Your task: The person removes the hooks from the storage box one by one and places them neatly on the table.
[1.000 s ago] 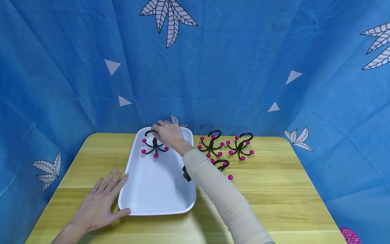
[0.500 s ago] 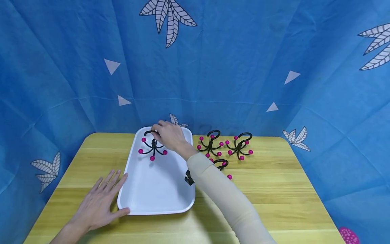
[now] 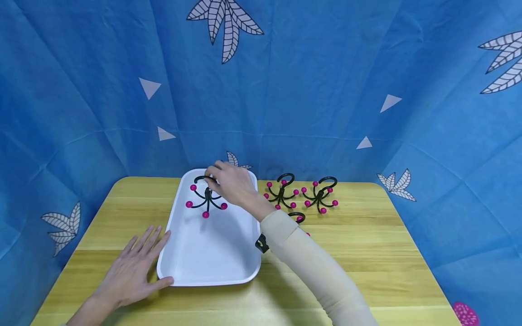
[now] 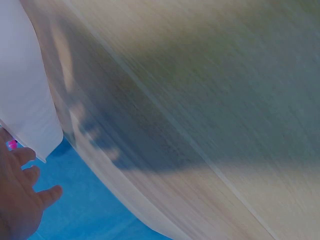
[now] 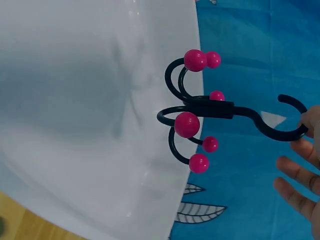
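My right hand pinches the curved top of a black multi-prong hook hanger with pink ball tips. It hangs upright over the far part of a white tray. In the right wrist view, thumb and forefinger meet on the hook end while the other fingers extend, and the hanger's prongs spread above the tray, its faint shadow on the bottom. My left hand lies with spread, straight fingers at the tray's near left edge. The left wrist view catches those fingers beside the tray's wall.
Two similar hangers, one nearer the tray and another farther right, stand on the wooden table. A third is partly covered by my right sleeve. A blue patterned cloth surrounds the table behind and at the sides.
The held hanger has swung a little and come slightly nearer, its prongs turning. My right hand and forearm have shifted slightly right. The left hand has stayed at the tray's edge.
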### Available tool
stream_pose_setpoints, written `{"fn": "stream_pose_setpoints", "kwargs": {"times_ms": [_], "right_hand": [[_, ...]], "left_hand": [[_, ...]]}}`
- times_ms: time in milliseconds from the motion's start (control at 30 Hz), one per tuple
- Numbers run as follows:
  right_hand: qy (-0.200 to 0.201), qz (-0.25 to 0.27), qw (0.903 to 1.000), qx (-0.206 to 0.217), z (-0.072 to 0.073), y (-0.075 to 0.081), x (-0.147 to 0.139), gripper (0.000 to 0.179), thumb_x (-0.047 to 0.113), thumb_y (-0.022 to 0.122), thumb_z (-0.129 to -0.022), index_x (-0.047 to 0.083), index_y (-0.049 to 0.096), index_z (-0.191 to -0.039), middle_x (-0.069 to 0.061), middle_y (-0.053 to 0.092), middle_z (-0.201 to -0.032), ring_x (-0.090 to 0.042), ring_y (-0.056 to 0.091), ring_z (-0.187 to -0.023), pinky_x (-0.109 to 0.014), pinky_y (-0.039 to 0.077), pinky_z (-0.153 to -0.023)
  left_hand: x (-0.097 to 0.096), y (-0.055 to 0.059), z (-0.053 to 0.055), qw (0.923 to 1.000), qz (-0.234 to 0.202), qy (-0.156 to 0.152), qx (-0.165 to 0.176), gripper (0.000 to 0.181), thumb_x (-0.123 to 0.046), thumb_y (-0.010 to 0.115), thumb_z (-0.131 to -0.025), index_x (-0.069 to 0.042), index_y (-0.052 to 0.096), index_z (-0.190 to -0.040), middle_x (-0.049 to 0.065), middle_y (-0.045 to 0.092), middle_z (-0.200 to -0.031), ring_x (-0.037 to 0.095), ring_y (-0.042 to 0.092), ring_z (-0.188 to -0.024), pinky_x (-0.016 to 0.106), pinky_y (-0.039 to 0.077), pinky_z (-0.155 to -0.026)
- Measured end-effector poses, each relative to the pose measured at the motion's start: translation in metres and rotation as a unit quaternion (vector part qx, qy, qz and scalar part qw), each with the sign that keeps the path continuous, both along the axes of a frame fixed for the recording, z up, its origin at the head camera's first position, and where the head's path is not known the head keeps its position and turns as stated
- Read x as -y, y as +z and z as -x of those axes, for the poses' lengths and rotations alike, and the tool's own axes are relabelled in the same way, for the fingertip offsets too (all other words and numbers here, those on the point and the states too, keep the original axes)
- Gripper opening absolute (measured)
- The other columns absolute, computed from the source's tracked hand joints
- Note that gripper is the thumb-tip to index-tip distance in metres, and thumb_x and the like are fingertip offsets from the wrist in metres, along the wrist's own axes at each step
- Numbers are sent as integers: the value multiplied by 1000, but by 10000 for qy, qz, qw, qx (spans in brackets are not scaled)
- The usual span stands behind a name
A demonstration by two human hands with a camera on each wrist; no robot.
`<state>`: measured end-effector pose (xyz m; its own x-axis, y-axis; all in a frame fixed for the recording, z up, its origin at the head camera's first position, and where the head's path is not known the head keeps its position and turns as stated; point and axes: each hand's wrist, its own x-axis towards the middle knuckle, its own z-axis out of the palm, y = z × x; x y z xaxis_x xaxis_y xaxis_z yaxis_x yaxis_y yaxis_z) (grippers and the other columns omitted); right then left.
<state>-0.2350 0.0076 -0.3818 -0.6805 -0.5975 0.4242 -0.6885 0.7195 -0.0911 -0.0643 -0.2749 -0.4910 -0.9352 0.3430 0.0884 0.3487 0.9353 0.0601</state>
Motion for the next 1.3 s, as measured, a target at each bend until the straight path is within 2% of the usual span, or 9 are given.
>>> {"fn": "stream_pose_setpoints", "kwargs": {"times_ms": [100,300,500,633,967,1300], "right_hand": [[40,55,9999,-138,-5,6,-5,19,35,63,-106,25,78,-112,6,71,-94,-10,62,-71,-19,38,-46],[53,159,9996,-237,-17,20,-18,17,34,66,-105,25,78,-112,6,72,-96,-9,62,-70,-18,38,-46],[237,365,9964,-721,-27,30,-36,13,31,70,-102,22,79,-107,5,72,-92,-11,64,-72,-20,41,-46],[281,537,9941,-901,-32,35,-49,11,29,73,-100,21,79,-105,4,71,-87,-11,62,-70,-21,40,-46],[346,695,9901,-1168,-40,49,-87,9,24,76,-98,17,79,-103,4,72,-89,-12,61,-69,-21,43,-46],[277,939,9883,-1166,-46,65,-127,10,21,80,-94,14,78,-101,0,71,-87,-15,62,-70,-26,45,-46]], "left_hand": [[1,-1,0,10000,2,-5,8,115,-84,64,-82,-18,26,-169,23,36,-170,42,33,-159,68,34,-123],[3,-2,0,9999,-18,-24,-106,115,-84,65,-81,-18,29,-168,23,38,-169,42,34,-158,67,34,-123],[3,-3,0,10000,-45,-43,-64,114,-84,64,-82,-20,27,-169,22,37,-170,41,31,-160,67,34,-123],[3,-4,-1,9999,-49,-61,-107,113,-83,64,-82,-20,28,-169,22,38,-170,40,33,-159,67,35,-122],[5,-4,1,9998,-100,-128,-110,112,-82,64,-83,-20,27,-169,22,37,-170,40,33,-160,67,36,-122],[6,-5,1,9995,-86,-216,-229,111,-81,65,-83,-19,29,-168,22,39,-169,40,34,-159,65,37,-121]]}}
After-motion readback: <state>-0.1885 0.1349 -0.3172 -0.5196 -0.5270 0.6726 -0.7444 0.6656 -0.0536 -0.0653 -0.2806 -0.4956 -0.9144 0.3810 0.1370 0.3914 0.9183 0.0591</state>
